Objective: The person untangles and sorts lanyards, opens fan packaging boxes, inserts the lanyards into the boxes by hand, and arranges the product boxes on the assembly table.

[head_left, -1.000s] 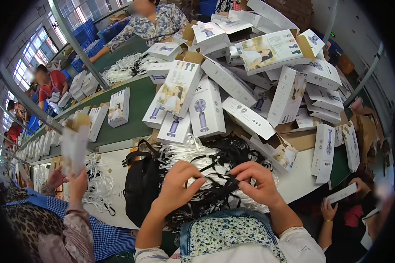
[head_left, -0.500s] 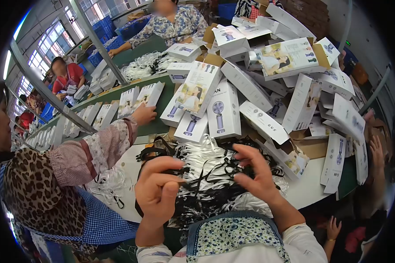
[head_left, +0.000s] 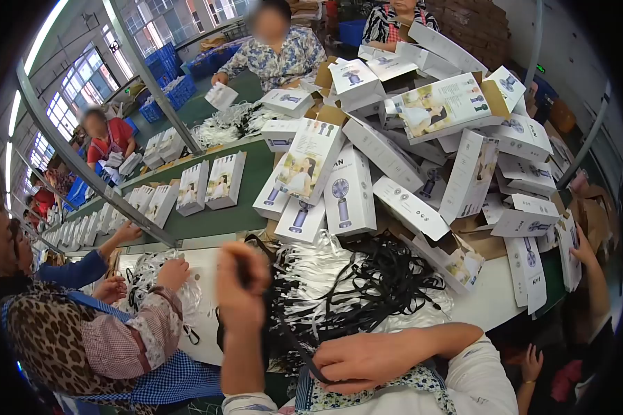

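A pile of black wrist straps (head_left: 394, 277) and white wrist straps (head_left: 315, 277) lies on the table in front of me. My right hand (head_left: 367, 356) is low at the pile's near edge, its fingers closed on a black strap (head_left: 294, 335) that runs up and left into the pile. My left hand (head_left: 242, 283) is raised at the pile's left side. Its fingers look curled but are smeared by motion; something dark shows between them, and I cannot make out whether it is held.
Beyond the straps a tall heap of white fan boxes (head_left: 353, 190) leans towards me. More boxes (head_left: 225, 180) stand on the green belt (head_left: 235, 216). A co-worker (head_left: 111, 332) at my left handles white straps. Another person's hand (head_left: 585, 245) touches a box at the right.
My right hand has dropped from above the pile to its near edge and closed on a black strap. My left hand has shifted slightly. The co-worker's arm has withdrawn from the belt boxes.
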A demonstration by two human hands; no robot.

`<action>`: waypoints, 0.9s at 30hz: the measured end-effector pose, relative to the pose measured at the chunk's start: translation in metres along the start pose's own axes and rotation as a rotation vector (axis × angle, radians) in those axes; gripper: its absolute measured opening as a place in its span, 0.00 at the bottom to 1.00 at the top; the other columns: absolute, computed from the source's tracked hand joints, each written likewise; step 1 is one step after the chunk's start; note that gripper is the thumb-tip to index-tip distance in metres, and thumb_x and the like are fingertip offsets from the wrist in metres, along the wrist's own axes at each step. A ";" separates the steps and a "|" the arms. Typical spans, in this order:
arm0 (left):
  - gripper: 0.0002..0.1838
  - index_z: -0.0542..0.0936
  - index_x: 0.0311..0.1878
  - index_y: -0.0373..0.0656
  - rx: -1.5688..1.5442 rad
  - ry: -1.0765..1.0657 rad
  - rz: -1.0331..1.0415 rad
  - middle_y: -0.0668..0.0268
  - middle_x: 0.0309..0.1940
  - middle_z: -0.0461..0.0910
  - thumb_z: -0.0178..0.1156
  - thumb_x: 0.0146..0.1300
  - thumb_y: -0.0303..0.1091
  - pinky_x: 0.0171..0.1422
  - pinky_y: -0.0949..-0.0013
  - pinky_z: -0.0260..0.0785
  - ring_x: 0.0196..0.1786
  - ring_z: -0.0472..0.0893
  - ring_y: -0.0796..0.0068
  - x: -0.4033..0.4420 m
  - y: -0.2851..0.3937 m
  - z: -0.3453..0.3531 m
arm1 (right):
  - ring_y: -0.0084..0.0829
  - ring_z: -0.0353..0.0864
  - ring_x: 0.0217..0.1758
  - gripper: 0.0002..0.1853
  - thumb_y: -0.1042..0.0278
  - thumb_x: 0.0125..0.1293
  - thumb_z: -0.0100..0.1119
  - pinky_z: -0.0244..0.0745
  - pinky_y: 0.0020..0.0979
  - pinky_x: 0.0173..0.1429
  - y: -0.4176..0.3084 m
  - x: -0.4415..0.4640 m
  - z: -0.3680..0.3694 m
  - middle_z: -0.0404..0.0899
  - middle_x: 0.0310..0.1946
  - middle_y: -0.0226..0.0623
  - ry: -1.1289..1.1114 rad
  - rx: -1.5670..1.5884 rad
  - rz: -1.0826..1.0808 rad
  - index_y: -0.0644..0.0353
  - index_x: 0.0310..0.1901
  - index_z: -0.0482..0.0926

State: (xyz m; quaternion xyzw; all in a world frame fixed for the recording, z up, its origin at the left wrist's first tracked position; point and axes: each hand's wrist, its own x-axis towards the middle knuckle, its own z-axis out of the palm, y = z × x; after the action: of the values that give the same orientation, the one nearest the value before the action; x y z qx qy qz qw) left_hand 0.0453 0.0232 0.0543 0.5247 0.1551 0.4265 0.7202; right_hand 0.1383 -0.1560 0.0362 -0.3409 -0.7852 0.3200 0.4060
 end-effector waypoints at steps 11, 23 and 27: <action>0.07 0.78 0.30 0.37 0.658 -0.680 -0.015 0.63 0.29 0.78 0.53 0.59 0.28 0.34 0.74 0.66 0.29 0.74 0.75 -0.031 -0.007 -0.020 | 0.25 0.77 0.38 0.04 0.83 0.52 0.52 0.73 0.24 0.42 0.001 -0.064 -0.053 0.76 0.40 0.41 0.920 -0.036 0.339 0.68 0.29 0.76; 0.19 0.63 0.30 0.45 -0.526 -0.138 -0.056 0.55 0.40 0.77 0.40 0.72 0.49 0.69 0.48 0.54 0.53 0.75 0.56 -0.016 -0.011 0.010 | 0.41 0.64 0.63 0.27 0.76 0.53 0.61 0.57 0.37 0.67 0.026 -0.125 -0.050 0.69 0.58 0.44 1.382 -1.225 0.745 0.63 0.57 0.70; 0.17 0.65 0.32 0.48 -0.751 -0.033 -0.318 0.71 0.23 0.64 0.38 0.73 0.48 0.35 0.73 0.67 0.20 0.63 0.81 -0.012 -0.011 0.010 | 0.36 0.73 0.53 0.17 0.76 0.57 0.61 0.65 0.34 0.58 0.076 -0.188 -0.042 0.76 0.47 0.41 1.334 -0.954 0.798 0.63 0.50 0.76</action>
State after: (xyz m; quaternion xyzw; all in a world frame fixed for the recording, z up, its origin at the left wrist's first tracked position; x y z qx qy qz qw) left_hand 0.0494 0.0069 0.0461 0.2014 0.0561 0.3283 0.9211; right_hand 0.2775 -0.2531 -0.0826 -0.8334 -0.2602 -0.1855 0.4508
